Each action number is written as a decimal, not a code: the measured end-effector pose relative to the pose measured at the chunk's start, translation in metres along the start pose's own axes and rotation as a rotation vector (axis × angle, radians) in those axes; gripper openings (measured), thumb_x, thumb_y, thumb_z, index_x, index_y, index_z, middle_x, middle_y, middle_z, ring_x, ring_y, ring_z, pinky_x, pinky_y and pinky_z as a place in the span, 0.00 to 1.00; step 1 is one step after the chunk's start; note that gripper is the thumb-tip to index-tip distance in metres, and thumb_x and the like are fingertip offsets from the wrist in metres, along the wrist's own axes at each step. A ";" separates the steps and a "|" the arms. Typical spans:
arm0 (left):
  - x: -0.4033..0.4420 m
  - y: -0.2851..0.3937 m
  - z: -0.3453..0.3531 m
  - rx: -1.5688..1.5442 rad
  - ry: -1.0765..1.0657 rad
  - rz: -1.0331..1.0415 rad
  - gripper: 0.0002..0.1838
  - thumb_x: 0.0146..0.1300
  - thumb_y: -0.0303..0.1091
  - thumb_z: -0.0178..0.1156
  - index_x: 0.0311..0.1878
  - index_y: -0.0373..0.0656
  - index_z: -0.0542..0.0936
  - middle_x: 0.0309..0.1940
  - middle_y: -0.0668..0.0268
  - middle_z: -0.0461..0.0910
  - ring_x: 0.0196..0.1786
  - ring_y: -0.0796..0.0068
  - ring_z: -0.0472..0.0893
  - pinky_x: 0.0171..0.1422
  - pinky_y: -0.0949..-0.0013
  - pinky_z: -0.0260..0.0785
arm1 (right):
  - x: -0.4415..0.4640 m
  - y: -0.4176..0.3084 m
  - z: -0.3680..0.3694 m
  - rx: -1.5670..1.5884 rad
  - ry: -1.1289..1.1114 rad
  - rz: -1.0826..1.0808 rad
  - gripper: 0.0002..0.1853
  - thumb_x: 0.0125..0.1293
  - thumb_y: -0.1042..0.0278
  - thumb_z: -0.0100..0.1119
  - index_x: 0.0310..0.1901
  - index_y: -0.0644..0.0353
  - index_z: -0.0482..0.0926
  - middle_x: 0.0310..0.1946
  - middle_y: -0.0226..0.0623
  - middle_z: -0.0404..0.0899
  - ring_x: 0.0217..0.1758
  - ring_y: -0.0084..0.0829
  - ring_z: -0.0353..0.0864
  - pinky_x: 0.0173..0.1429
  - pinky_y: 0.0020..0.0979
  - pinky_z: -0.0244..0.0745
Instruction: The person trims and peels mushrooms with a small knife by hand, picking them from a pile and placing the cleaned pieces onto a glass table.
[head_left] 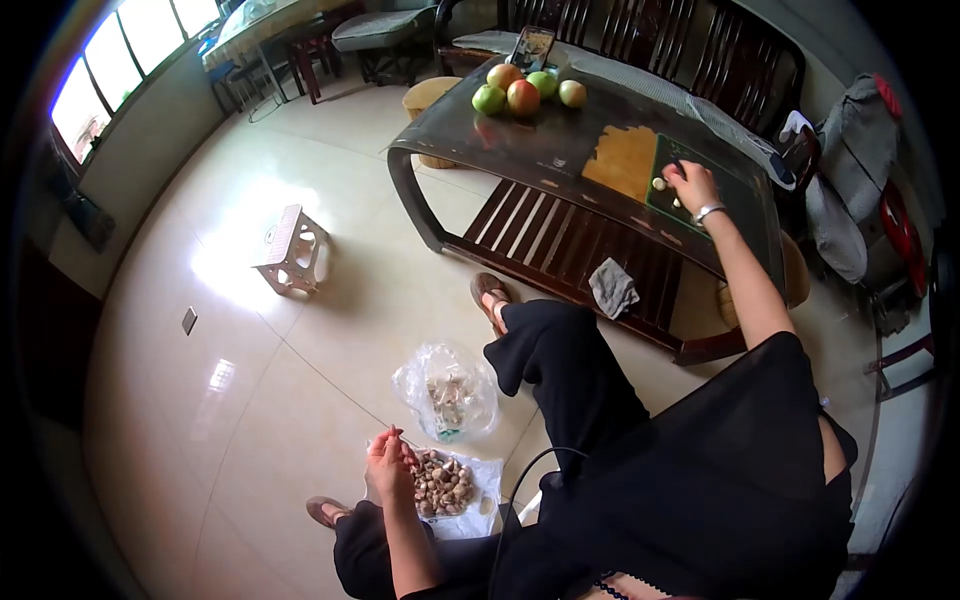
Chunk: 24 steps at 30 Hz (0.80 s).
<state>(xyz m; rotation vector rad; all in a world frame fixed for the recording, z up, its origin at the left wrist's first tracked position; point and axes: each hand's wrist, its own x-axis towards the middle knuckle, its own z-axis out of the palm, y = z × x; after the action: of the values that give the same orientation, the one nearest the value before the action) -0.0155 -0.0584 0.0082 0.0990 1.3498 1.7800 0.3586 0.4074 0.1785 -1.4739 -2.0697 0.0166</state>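
My left hand [388,468] is closed in a pinch, low over a pile of small brown and whitish bulbs or cloves [445,484] on a white plastic sheet [487,500]. What its fingertips hold is too small to name. At the far right of the dark table, my right hand [692,187], with a silver band at the wrist, is closed over a green board [664,150]. Something dark shows at its fingers, but I cannot make it out. Small pale pieces [659,184] lie on the board beside these fingers. A clear plastic bag [447,392] with pale scraps sits on the floor.
The dark table [450,125] bears several green and red fruits [522,98], a propped phone [530,47] and a brown patch [620,160]. A grey cloth [613,288] lies on its lower shelf. A small stool [292,250] and a flat object [190,320] are on the floor.
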 end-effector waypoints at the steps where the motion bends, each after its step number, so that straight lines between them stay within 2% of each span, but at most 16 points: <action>1: 0.000 -0.001 0.000 0.006 -0.025 -0.010 0.08 0.63 0.35 0.52 0.35 0.40 0.73 0.12 0.71 0.67 0.12 0.83 0.66 0.16 0.80 0.61 | -0.002 0.011 -0.004 -0.001 -0.008 0.031 0.05 0.52 0.64 0.55 0.29 0.54 0.77 0.25 0.40 0.79 0.32 0.40 0.79 0.34 0.36 0.71; 6: 0.003 -0.003 0.000 0.013 -0.051 0.005 0.09 0.63 0.36 0.52 0.35 0.39 0.73 0.13 0.70 0.68 0.13 0.84 0.67 0.15 0.80 0.61 | -0.011 0.039 -0.001 -0.201 -0.049 -0.033 0.05 0.51 0.65 0.56 0.29 0.54 0.77 0.28 0.41 0.78 0.34 0.42 0.77 0.36 0.39 0.71; 8: -0.001 0.002 0.002 0.011 -0.046 0.002 0.09 0.62 0.35 0.53 0.34 0.38 0.73 0.13 0.70 0.69 0.13 0.83 0.67 0.16 0.81 0.60 | -0.018 0.032 -0.001 -0.193 -0.101 0.000 0.05 0.50 0.66 0.57 0.30 0.55 0.77 0.29 0.42 0.77 0.35 0.43 0.76 0.37 0.40 0.71; 11: -0.002 0.008 0.006 0.012 -0.043 0.002 0.09 0.62 0.35 0.54 0.34 0.38 0.73 0.14 0.69 0.69 0.14 0.83 0.67 0.18 0.82 0.60 | -0.022 0.026 0.004 -0.215 0.007 -0.029 0.06 0.50 0.66 0.56 0.28 0.57 0.77 0.28 0.44 0.77 0.33 0.42 0.77 0.37 0.37 0.71; 15: -0.005 0.013 0.009 0.044 -0.062 0.018 0.11 0.61 0.37 0.55 0.32 0.38 0.73 0.14 0.69 0.69 0.14 0.83 0.67 0.17 0.83 0.59 | -0.024 0.022 0.002 -0.219 0.011 -0.027 0.06 0.52 0.66 0.57 0.30 0.57 0.76 0.28 0.45 0.76 0.35 0.46 0.75 0.37 0.42 0.71; 18: -0.009 0.015 0.004 0.042 -0.087 0.067 0.11 0.61 0.37 0.55 0.32 0.38 0.73 0.14 0.68 0.69 0.14 0.82 0.67 0.17 0.82 0.59 | -0.016 0.028 0.008 -0.318 -0.006 0.015 0.07 0.54 0.67 0.55 0.33 0.58 0.74 0.30 0.45 0.77 0.36 0.47 0.76 0.38 0.42 0.72; 21: -0.013 0.017 -0.003 0.055 -0.065 0.091 0.10 0.62 0.37 0.54 0.32 0.38 0.73 0.13 0.69 0.68 0.13 0.82 0.67 0.16 0.81 0.60 | -0.017 0.013 -0.003 -0.386 -0.088 0.145 0.08 0.56 0.67 0.54 0.36 0.58 0.71 0.31 0.46 0.78 0.39 0.45 0.77 0.40 0.43 0.73; 24: -0.013 0.013 -0.016 0.069 -0.041 0.110 0.10 0.61 0.37 0.54 0.32 0.38 0.73 0.13 0.68 0.69 0.12 0.81 0.68 0.15 0.80 0.60 | -0.020 0.000 -0.010 -0.391 -0.074 0.163 0.07 0.57 0.68 0.54 0.35 0.59 0.70 0.31 0.43 0.79 0.38 0.45 0.78 0.39 0.42 0.73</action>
<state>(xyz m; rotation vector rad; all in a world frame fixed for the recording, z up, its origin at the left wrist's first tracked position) -0.0230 -0.0793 0.0178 0.2505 1.3995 1.8123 0.3676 0.3871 0.1782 -1.8978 -2.0868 -0.2880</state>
